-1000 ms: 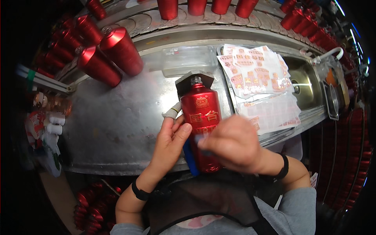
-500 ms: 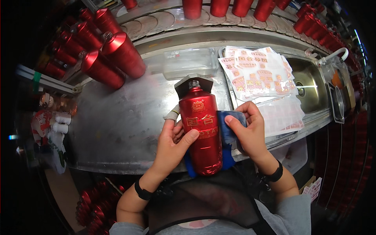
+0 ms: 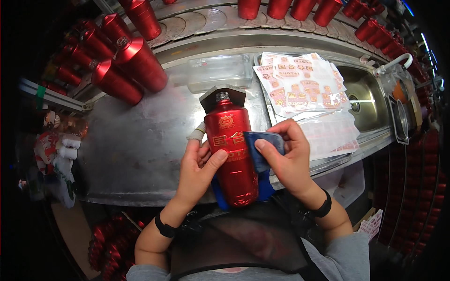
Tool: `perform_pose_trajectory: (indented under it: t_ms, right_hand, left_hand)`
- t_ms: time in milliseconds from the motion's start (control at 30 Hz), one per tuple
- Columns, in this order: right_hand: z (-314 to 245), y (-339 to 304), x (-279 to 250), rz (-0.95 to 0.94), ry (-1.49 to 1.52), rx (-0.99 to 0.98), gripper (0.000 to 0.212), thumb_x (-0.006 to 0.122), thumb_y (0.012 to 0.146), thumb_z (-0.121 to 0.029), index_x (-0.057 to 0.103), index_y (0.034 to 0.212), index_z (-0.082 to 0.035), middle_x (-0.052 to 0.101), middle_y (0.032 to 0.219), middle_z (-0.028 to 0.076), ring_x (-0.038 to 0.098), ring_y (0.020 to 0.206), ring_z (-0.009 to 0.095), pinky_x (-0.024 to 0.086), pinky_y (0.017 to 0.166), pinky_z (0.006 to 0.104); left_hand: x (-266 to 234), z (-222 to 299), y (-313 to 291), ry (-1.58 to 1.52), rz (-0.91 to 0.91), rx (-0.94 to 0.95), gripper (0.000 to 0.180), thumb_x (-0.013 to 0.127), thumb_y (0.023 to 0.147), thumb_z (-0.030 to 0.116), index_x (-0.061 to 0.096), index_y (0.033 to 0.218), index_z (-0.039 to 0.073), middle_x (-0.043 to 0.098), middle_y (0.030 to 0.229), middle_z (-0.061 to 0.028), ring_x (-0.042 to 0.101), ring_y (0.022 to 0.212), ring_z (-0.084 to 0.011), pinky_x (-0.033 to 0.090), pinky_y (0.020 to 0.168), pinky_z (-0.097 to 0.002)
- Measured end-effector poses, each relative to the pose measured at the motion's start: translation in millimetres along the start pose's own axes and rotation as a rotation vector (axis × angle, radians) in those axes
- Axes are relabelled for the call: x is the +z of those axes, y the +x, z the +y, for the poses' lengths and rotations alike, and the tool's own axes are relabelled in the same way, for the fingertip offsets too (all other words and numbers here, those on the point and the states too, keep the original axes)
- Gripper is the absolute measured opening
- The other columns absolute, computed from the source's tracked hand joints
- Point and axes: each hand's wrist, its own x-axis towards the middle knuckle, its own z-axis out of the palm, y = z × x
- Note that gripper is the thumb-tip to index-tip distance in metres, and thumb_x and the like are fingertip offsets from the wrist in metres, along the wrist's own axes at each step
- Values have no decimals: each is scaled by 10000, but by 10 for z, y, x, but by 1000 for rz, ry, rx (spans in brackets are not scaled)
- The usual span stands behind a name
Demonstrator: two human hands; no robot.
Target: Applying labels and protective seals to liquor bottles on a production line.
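A glossy red bottle with gold lettering and an emblem lies tilted before me, its clear neck pointing away. My left hand holds it from the left, thumb on its front; one finger wears a pale cover. In my right hand, between thumb and fingers, is a flat dark-blue squeegee-like pad, its edge against the bottle's right side at the lettering. The bottle's neck end rests by a dark angular support. Blue material shows under its base.
Printed transfer sheets lie on a tray to the right, beside a metal sink with a white faucet. A clear plastic box stands behind the bottle. Red bottles crowd the back left; more line the conveyor at the far side.
The pad has moved from beside the bottle onto its right edge, covering part of the lettering. The whole view has shifted slightly; my left hand keeps its hold.
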Motion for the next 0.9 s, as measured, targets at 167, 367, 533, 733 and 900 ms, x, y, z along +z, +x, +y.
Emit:
perform_pose_trajectory:
  t_ms: [167, 367, 533, 733, 900]
  right_hand:
    - [28, -42, -147, 121, -216, 31, 209, 739, 836, -43, 561, 944, -20, 612, 785, 33, 560, 698, 51, 461, 614, 227]
    - [-121, -161, 51, 32, -520, -438, 156, 742, 810, -32, 614, 899, -17, 585, 778, 92, 553, 631, 182, 438, 577, 296]
    - [-239, -195, 113, -328, -726, -830, 372, 760, 591, -5, 692, 954, -47, 615, 821, 61, 584, 691, 243, 437, 603, 367]
    - [-348, -95, 248, -410, -711, -852, 332, 754, 619, -61, 710, 947, -85, 616, 835, 40, 582, 727, 229, 437, 654, 357]
    - [-282, -121, 430, -707, -657, -941, 284, 743, 630, -58, 719, 910, -94, 615, 838, 32, 583, 742, 221, 457, 673, 350]
  left_hand:
    - [-48, -64, 14, -61, -27, 1, 683, 628, 967, 135, 230, 1506, 5, 525, 1371, -181, 545, 1226, -188, 429, 1045, -318]
    - [-25, 3, -60, -154, -2, 4, 601, 572, 983, 77, 261, 1491, -2, 504, 1383, -161, 500, 1266, -171, 417, 1054, -305]
    - [-45, 116, -171, -61, 23, 39, 528, 523, 990, 38, 310, 1469, -19, 486, 1396, -156, 467, 1302, -179, 382, 1079, -307]
    - [-132, 117, -183, -72, 14, 24, 514, 519, 1000, 64, 321, 1466, -29, 468, 1421, -150, 425, 1345, -189, 365, 1091, -303]
    - [-181, 62, -181, -117, 5, -13, 491, 505, 1012, 93, 339, 1458, -30, 488, 1408, -143, 421, 1353, -195, 364, 1087, -297]
